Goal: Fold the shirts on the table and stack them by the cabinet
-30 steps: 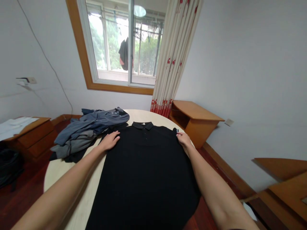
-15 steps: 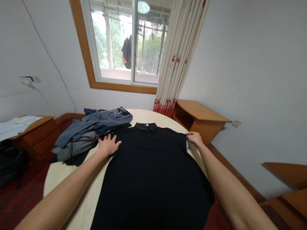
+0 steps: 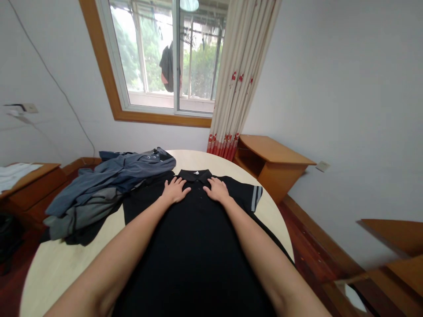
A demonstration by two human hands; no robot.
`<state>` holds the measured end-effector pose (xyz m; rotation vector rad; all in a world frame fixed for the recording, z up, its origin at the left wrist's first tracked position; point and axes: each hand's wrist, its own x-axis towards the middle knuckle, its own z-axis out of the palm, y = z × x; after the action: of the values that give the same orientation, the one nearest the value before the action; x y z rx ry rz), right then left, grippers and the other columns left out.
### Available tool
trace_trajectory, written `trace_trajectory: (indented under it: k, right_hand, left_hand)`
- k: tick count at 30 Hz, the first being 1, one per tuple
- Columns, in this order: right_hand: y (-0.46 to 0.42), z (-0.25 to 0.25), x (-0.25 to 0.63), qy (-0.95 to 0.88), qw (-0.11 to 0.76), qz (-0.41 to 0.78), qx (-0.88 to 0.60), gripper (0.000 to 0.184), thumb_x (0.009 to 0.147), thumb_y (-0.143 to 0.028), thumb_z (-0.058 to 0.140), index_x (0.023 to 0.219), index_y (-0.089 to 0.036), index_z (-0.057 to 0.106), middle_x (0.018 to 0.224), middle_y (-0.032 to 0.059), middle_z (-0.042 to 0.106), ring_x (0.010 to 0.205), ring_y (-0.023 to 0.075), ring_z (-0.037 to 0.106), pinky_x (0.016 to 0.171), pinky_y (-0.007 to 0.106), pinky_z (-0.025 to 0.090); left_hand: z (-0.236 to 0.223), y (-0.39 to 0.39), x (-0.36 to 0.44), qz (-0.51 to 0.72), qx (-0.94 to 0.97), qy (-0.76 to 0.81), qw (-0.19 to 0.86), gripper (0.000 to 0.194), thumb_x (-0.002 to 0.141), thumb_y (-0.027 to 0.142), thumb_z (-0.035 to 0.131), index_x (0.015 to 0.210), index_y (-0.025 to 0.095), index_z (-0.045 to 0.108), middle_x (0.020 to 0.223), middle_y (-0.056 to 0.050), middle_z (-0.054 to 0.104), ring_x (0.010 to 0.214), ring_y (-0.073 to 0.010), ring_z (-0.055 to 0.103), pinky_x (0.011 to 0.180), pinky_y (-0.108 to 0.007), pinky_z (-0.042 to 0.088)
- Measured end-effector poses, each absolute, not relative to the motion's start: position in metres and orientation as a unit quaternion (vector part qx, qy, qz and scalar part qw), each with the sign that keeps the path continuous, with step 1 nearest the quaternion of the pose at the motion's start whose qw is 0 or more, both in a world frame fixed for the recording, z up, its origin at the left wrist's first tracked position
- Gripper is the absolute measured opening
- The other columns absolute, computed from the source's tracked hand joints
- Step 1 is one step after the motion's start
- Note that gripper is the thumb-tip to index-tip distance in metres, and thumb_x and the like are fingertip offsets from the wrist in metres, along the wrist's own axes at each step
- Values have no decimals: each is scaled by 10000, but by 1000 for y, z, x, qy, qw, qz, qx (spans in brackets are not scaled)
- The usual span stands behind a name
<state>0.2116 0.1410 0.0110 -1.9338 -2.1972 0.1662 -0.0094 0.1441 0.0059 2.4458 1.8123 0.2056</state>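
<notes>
A black polo shirt (image 3: 201,246) lies spread front side up on the round table, its collar toward the window. My left hand (image 3: 174,190) rests flat on the shirt just below the left side of the collar, fingers spread. On the other side of the button placket, my right hand (image 3: 217,189) also lies flat on the cloth with its fingers apart. The right sleeve is laid outward, and grey stripes show at its cuff. The left sleeve runs up against the clothes pile, and its end is hard to make out.
A heap of dark blue and grey clothes (image 3: 112,176) sits on the left of the round pale table (image 3: 49,268). Beyond the table stand a wooden cabinet (image 3: 274,152) and a flowered curtain (image 3: 238,88) beside the window. A wooden drawer unit (image 3: 42,185) is at the far left.
Both hands have moved inward from the sleeves to just below the collar. My right hand has let go of the sleeve end, which now lies flat with its stripes showing.
</notes>
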Motion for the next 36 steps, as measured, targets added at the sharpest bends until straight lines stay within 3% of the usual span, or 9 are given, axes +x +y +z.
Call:
trace_trajectory:
  k: [3, 7, 12, 19, 25, 29, 36]
  right_hand:
    - [160, -1, 223, -723, 93, 71, -681, 774, 951, -697, 344, 1547, -203, 359, 1646, 100, 253, 1521, 313, 167, 1205, 575, 126]
    - [182, -6, 255, -702, 80, 66, -705, 910, 899, -804, 270, 1578, -197, 294, 1662, 87, 201, 1528, 339, 122, 1212, 560, 97]
    - [201, -9, 282, -697, 77, 56, -711, 919, 902, -810, 230, 1580, -194, 293, 1659, 83, 213, 1526, 335, 131, 1216, 520, 115]
    - [215, -7, 303, -686, 71, 59, -722, 882, 933, -764, 229, 1587, -173, 263, 1661, 99, 196, 1529, 340, 123, 1212, 553, 109]
    - [194, 3, 254, -715, 69, 16, -696, 718, 1015, -577, 227, 1557, -115, 325, 1645, 136, 234, 1527, 335, 125, 1208, 569, 29]
    - [155, -6, 213, -748, 99, 52, -654, 729, 1009, -610, 220, 1559, -142, 323, 1652, 108, 223, 1525, 282, 170, 1218, 521, 107]
    - [110, -15, 283, -702, 96, 48, -704, 703, 1010, -597, 269, 1553, -158, 344, 1646, 95, 245, 1525, 250, 192, 1223, 467, 149]
  left_hand:
    - [2, 160, -6, 58, 806, 587, 54, 733, 945, 690, 283, 1503, 238, 430, 1618, -116, 332, 1510, -378, 195, 1132, -716, 178]
    - [1, 181, -3, 51, 807, 584, 68, 810, 917, 753, 254, 1537, 246, 375, 1650, -94, 251, 1531, -355, 129, 1152, -713, 105]
    - [-1, 208, -2, 47, 815, 573, 77, 841, 911, 764, 241, 1558, 236, 337, 1662, -74, 202, 1539, -322, 119, 1195, -639, 89]
    - [-2, 222, -26, 39, 825, 561, 57, 784, 976, 635, 212, 1581, 139, 268, 1661, -105, 196, 1538, -261, 153, 1229, -452, 151]
    - [6, 184, 12, 22, 816, 576, 38, 680, 1009, 498, 206, 1561, 116, 311, 1646, -150, 221, 1532, -294, 170, 1219, -516, 135]
    - [-3, 137, 48, 76, 828, 553, 55, 685, 1011, 502, 178, 1553, 112, 329, 1642, -137, 245, 1529, -289, 186, 1216, -529, 166]
    - [-8, 95, 11, 96, 814, 571, 39, 640, 1015, 492, 214, 1533, 157, 386, 1628, -103, 302, 1521, -270, 223, 1218, -512, 187]
